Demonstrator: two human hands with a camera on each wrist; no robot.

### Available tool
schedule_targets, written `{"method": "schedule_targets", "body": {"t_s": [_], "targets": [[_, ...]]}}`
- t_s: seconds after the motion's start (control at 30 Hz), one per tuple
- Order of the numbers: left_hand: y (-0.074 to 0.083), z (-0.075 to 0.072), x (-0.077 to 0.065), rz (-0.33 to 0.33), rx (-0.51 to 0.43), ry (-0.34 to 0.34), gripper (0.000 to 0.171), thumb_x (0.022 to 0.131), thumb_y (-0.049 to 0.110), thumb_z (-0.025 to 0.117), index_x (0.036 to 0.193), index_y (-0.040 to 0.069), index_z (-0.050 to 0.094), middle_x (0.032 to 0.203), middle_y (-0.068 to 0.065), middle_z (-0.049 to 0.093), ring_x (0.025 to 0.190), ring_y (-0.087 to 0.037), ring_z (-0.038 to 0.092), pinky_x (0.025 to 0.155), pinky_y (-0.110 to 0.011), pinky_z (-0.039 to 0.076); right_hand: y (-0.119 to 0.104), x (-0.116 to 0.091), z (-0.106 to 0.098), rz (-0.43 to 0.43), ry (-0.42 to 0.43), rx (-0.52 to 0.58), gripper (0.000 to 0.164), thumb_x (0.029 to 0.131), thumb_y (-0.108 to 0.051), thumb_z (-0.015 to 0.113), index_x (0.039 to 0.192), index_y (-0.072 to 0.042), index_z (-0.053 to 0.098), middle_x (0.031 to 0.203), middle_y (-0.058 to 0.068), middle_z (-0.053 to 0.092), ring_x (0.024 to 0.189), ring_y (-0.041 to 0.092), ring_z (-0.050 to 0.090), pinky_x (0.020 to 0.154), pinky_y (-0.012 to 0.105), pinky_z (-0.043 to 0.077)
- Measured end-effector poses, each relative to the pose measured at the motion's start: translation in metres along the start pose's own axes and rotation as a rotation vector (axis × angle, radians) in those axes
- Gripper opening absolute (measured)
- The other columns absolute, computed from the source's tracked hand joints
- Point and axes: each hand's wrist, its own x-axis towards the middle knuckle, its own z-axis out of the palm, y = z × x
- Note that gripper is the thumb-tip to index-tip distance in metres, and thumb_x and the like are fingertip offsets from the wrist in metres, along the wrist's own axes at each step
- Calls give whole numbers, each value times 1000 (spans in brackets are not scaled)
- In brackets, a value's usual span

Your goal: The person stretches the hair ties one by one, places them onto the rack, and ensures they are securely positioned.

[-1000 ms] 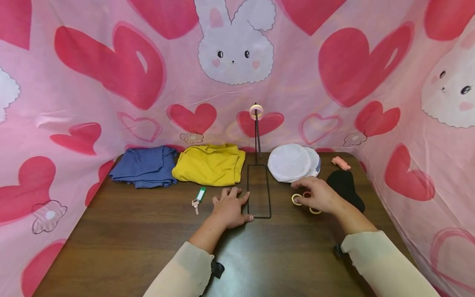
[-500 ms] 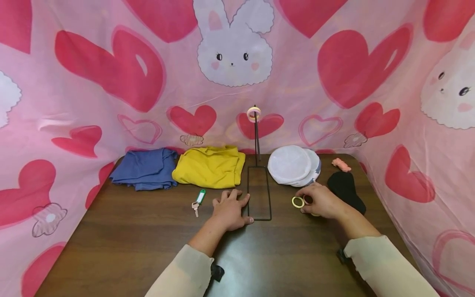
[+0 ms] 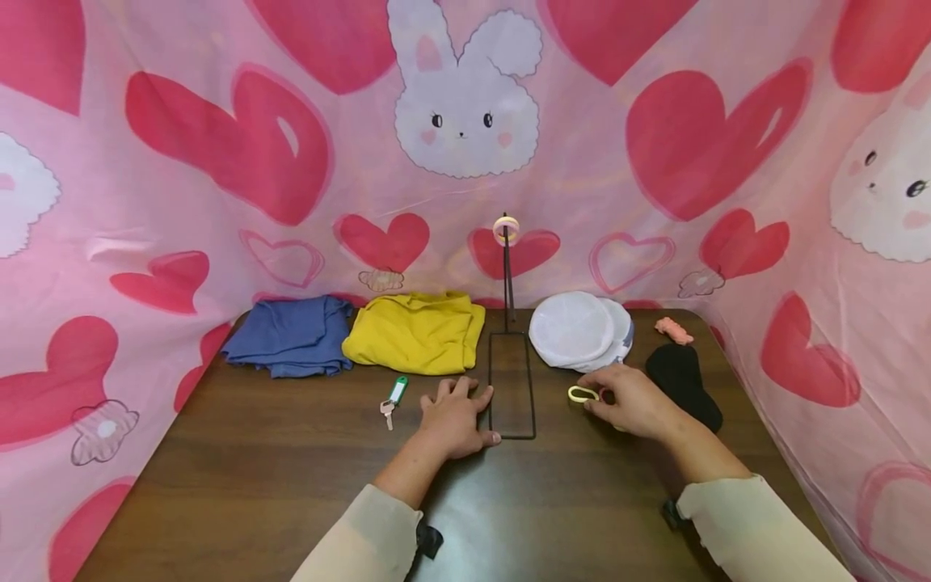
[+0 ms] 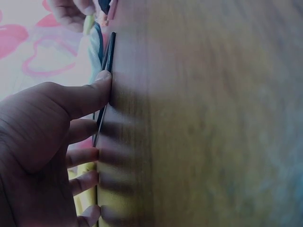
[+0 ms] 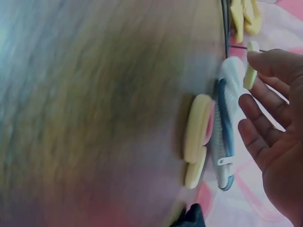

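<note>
Between thumb and fingertips my right hand (image 3: 631,402) pinches a pale yellow ring (image 5: 252,79), held just off the table. Below it in the right wrist view lie another yellow ring (image 5: 195,130), a pink ring (image 5: 209,124) and a smaller-looking yellow ring (image 5: 196,169); in the head view the hand mostly hides them. My left hand (image 3: 452,422) rests at the left side of a black wire stand (image 3: 532,392), fingers spread on the table and thumb on the base's near corner. A pale ring or rings (image 3: 516,232) hang at the top of that stand.
Behind lie a folded blue cloth (image 3: 291,335), a folded yellow cloth (image 3: 414,333) and round white mesh bags (image 3: 570,327). A key (image 3: 389,411) with a green tag (image 3: 398,390) is left of my left hand. At right are a black cloth item (image 3: 684,384) and a coral bundle (image 3: 674,330).
My right hand has closed finger and thumb on the yellow ring and tilted it, so it looks flatter. My left hand keeps its place on the stand; the head view shifts slightly.
</note>
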Motion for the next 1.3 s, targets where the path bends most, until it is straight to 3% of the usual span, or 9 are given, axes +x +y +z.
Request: {"method": "schedule_targets", "body": {"t_s": [0.37, 0.63, 0.93, 1.3], "targets": [[0, 2, 1, 3, 4, 8, 84, 88, 66, 72, 159, 33, 43, 160, -3, 38, 141, -36, 32, 100, -66, 32, -25, 7, -12, -102, 169, 79, 28, 84, -8, 86, 110, -11, 77, 101, -1, 74, 83, 18, 69, 71, 37, 61], [1, 1, 1, 1, 2, 1, 84, 88, 65, 72, 159, 32, 43, 159, -3, 38, 142, -36, 31, 100, -66, 32, -39, 21, -24, -246, 321, 45, 28, 80, -6, 86, 107, -12, 77, 100, -3, 75, 83, 11, 68, 71, 38, 59], [1, 0, -1, -7, -7, -4, 84, 88, 65, 72, 159, 32, 43, 160, -3, 38, 142, -36, 30, 101, -65, 31, -67, 37, -44, -347, 423, 36, 28, 78, -6, 86, 105, -11, 78, 99, -3, 75, 84, 12, 68, 82, 17, 50], [2, -2, -1, -6, -21, -5, 83, 88, 64, 73, 159, 32, 44, 160, -3, 38, 142, -36, 31, 101, -65, 31, -105, 55, -71, -526, 528, 58, 29, 77, -3, 83, 106, -9, 79, 99, -2, 77, 87, 15, 72, 89, 18, 51]]}}
